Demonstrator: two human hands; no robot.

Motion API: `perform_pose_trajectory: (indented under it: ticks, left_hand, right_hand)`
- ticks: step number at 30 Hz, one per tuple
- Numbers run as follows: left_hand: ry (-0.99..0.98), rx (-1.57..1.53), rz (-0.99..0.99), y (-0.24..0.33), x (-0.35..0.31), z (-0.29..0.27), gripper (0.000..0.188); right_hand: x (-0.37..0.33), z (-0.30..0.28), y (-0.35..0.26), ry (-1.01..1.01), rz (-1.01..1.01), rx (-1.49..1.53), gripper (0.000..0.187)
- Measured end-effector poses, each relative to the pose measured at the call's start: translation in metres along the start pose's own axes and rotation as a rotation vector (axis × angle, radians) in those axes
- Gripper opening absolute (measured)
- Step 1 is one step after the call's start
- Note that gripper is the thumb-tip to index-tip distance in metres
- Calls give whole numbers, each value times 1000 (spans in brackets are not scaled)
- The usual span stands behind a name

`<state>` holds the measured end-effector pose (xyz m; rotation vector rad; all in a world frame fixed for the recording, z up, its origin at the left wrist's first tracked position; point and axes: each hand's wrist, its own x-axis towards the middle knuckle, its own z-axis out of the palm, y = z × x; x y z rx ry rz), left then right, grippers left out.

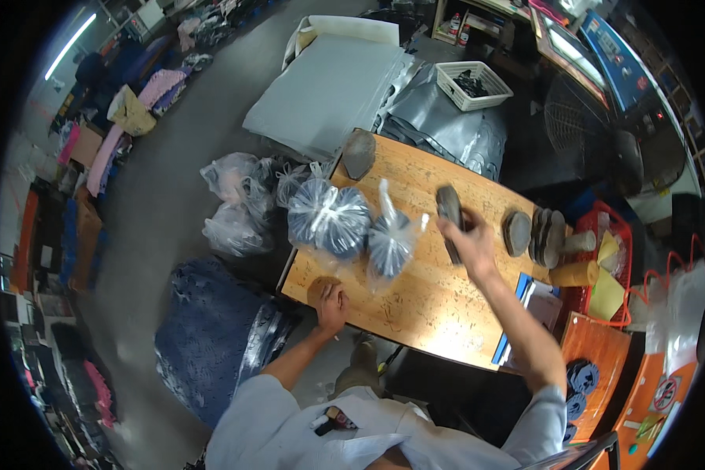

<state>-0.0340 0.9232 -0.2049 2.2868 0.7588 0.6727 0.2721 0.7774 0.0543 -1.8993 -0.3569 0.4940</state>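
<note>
My right hand (473, 243) is closed on a thick dark grey oval piece (450, 210), held on its edge over the wooden table (415, 301). My left hand (333, 307) rests at the table's near left edge with its fingers curled in; whatever they hold, if anything, is hidden. Beside its fingertips is a brownish round patch, unclear in kind. Two tied clear plastic bags of dark blue pieces, a large one (329, 221) and a smaller one (392, 244), lie between my hands. More dark ovals (517, 233) stand at the right, and another oval (359, 154) lies at the far left corner.
A red basket (620, 235) and a yellow roll (575, 274) are at the right, near a blue-edged clipboard (517, 309). Stacked grey sheets (321, 94) and a white crate (471, 84) stand beyond the table. Filled plastic bags (239, 204) and a dark blue bundle (211, 337) sit left.
</note>
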Motion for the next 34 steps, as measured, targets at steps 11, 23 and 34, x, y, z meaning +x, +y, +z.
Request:
perform_pose_trajectory:
  ticks: [11,23,34]
  left_hand:
    - [42,121,-106,-29,11,24,16]
    - [-157,69,-250,-52,-14,40,25]
    - [127,-78,73,-29,20,21,24]
  right_hand:
    - [241,248,8,10,-132,-788,92]
    - [241,229,19,-114,-291,-923,45]
    - [-75,-183,-21,507,-434,-483,20]
